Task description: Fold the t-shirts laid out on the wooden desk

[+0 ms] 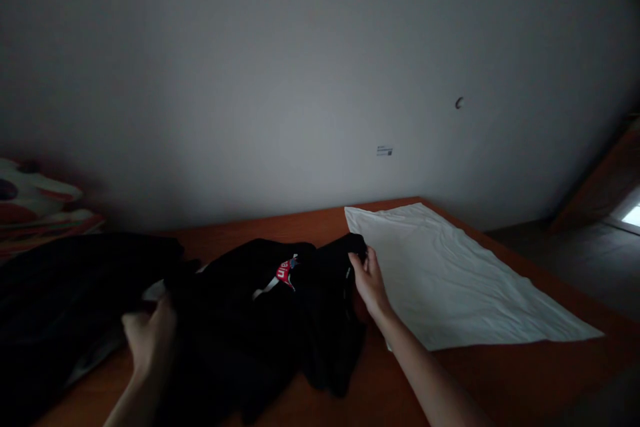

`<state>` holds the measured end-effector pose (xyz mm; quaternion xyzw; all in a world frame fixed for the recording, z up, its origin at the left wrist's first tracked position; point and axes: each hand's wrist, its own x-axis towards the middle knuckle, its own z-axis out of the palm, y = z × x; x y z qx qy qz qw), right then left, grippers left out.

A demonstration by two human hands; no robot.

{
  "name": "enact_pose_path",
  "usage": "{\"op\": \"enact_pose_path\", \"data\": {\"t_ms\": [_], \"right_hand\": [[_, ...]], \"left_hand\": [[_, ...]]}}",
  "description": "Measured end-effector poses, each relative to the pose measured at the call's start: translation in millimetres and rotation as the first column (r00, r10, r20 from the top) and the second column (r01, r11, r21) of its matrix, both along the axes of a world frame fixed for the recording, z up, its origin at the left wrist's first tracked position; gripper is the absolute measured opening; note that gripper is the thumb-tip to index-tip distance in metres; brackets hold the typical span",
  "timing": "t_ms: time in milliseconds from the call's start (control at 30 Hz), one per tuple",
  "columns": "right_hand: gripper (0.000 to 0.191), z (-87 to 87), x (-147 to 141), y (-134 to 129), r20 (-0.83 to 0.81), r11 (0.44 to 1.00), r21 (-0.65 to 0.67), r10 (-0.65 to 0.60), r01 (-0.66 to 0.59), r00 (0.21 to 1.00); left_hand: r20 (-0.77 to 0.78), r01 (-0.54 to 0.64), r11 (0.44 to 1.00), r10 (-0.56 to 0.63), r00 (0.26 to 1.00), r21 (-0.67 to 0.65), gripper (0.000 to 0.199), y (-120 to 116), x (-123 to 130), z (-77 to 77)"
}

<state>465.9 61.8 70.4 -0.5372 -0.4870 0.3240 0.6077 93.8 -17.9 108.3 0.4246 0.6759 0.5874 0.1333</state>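
Observation:
A black garment [235, 320] with a red and white printed patch lies bunched across the wooden surface, its exact kind not clear. My right hand [369, 280] pinches its right end, fingers closed on the dark fabric. At its left side my left hand [153, 333] is closed on the cloth, slightly blurred, with the fingertips partly hidden. A small white bit shows just above that hand. Right of my right hand a white cloth [450, 273] is spread out, wrinkled along its right side.
More dark fabric [65, 300] is heaped at the left. Behind it sits a patterned white, red and orange soft item [40, 203]. The orange-brown wooden surface [300, 220] runs along a grey wall [280, 80] bearing a small label [385, 151].

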Motion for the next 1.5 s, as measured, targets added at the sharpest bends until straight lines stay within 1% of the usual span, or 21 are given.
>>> {"op": "enact_pose_path", "data": {"t_ms": [100, 167, 267, 333, 400, 500, 600, 667, 700, 733, 767, 833, 867, 933, 1067, 1167, 1233, 1300, 1367, 1433, 1500], "right_hand": [[0.057, 0.9, -6.6, -12.4, 0.295, 0.996, -0.003, 0.084, -0.087, 0.952], [0.071, 0.4, -11.5, -22.0, 0.500, 0.989, 0.023, 0.113, -0.144, 0.858], [0.084, -0.6, -16.7, -31.9, 0.677, 0.979, -0.018, 0.161, -0.202, 0.718], [0.067, 0.5, -18.8, -34.9, 0.661, 0.967, -0.082, 0.233, -0.240, 0.713], [0.048, 4.7, -20.1, -37.0, 0.547, 0.937, -0.128, 0.340, -0.325, 0.765], [0.045, 17.7, -21.1, -43.4, 0.179, 0.813, -0.140, 0.582, -0.565, 0.793], [0.056, 32.9, -23.0, -54.1, -0.229, 0.586, -0.075, 0.778, -0.807, 0.586], [0.060, 38.1, -26.2, -59.6, -0.335, 0.456, -0.074, 0.826, -0.887, 0.453], [0.060, 38.1, -28.4, -60.6, -0.340, 0.431, -0.089, 0.834, -0.898, 0.434], [0.059, 36.3, -30.9, -60.3, -0.318, 0.450, -0.110, 0.829, -0.887, 0.460], [0.058, 32.9, -33.4, -58.6, -0.272, 0.514, -0.131, 0.804, -0.848, 0.529], [0.060, 23.1, -37.7, -51.8, -0.135, 0.708, -0.170, 0.673, -0.686, 0.728], [0.062, 17.7, -39.1, -47.5, -0.067, 0.794, -0.178, 0.580, -0.582, 0.812], [0.067, 7.9, -40.1, -39.5, -0.012, 0.878, -0.165, 0.453, -0.448, 0.892], [0.066, -2.4, -38.4, -32.3, -0.198, 0.845, -0.125, 0.493, -0.521, 0.847], [0.064, -4.6, -36.8, -32.2, -0.269, 0.834, -0.161, 0.478, -0.528, 0.836], [0.060, -5.4, -36.3, -32.1, -0.265, 0.830, -0.191, 0.470, -0.524, 0.842], [0.057, -5.9, -36.3, -31.5, -0.255, 0.824, -0.209, 0.474, -0.527, 0.843], [0.055, -6.2, -36.9, -30.9, -0.251, 0.823, -0.219, 0.472, -0.525, 0.845], [0.054, -6.1, -37.6, -30.7, -0.256, 0.822, -0.220, 0.471, -0.525, 0.844], [0.055, -5.7, -38.2, -31.2, -0.260, 0.820, -0.219, 0.473, -0.528, 0.842]], "left_hand": [[-0.164, -0.076, 0.996, 0.067, 0.984, -0.048, 0.067, 6.7, 24.6, -6.9], [-0.367, -0.011, 0.999, -0.003, 0.930, -0.034, 0.085, 6.4, 45.8, -12.8], [-0.646, 0.277, 0.957, -0.263, 0.717, -0.082, 0.097, -0.3, 69.8, -23.7], [-0.743, 0.409, 0.888, -0.417, 0.524, -0.210, 0.099, -4.8, 76.9, -30.4], [-0.765, 0.426, 0.849, -0.492, 0.416, -0.313, 0.101, -7.1, 78.4, -34.6], [-0.737, 0.401, 0.852, -0.504, 0.450, -0.338, 0.114, -7.3, 76.4, -35.6], [-0.703, 0.420, 0.855, -0.499, 0.507, -0.304, 0.125, -6.8, 73.4, -34.6], [-0.674, 0.456, 0.832, -0.536, 0.509, -0.317, 0.108, -7.2, 71.4, -35.7], [-0.646, 0.475, 0.814, -0.565, 0.514, -0.334, 0.095, -7.7, 70.5, -36.5], [-0.604, 0.495, 0.796, -0.595, 0.530, -0.349, 0.082, -8.5, 70.0, -37.0], [-0.546, 0.513, 0.783, -0.617, 0.566, -0.352, 0.072, -9.4, 69.9, -36.7], [-0.395, 0.535, 0.794, -0.608, 0.689, -0.289, 0.064, -11.2, 70.9, -32.2], [-0.310, 0.530, 0.816, -0.578, 0.755, -0.233, 0.061, -12.0, 71.6, -27.3], [-0.151, 0.465, 0.879, -0.477, 0.866, -0.108, 0.053, -13.7, 72.2, -12.0], [0.000, 0.212, 0.973, -0.212, 0.977, 0.091, 0.046, -20.7, 62.8, 40.3], [-0.066, 0.039, 0.968, -0.023, 0.998, 0.247, 0.047, -29.8, 42.3, 94.9], [-0.205, -0.072, 0.913, 0.166, 0.965, 0.402, 0.047, -35.3, 21.7, 134.6], [-0.365, -0.166, 0.836, 0.396, 0.842, 0.524, 0.047, -39.1, -4.4, 171.6], [-0.512, -0.230, 0.852, 0.475, 0.716, 0.470, 0.050, -41.1, -35.7, 199.8], [-0.572, -0.268, 0.882, 0.458, 0.680, 0.388, 0.049, -42.1, -69.7, 213.3], [-0.633, -0.304, 0.919, 0.394, 0.666, 0.252, 0.043, -43.7, -101.9, 209.3]]}}
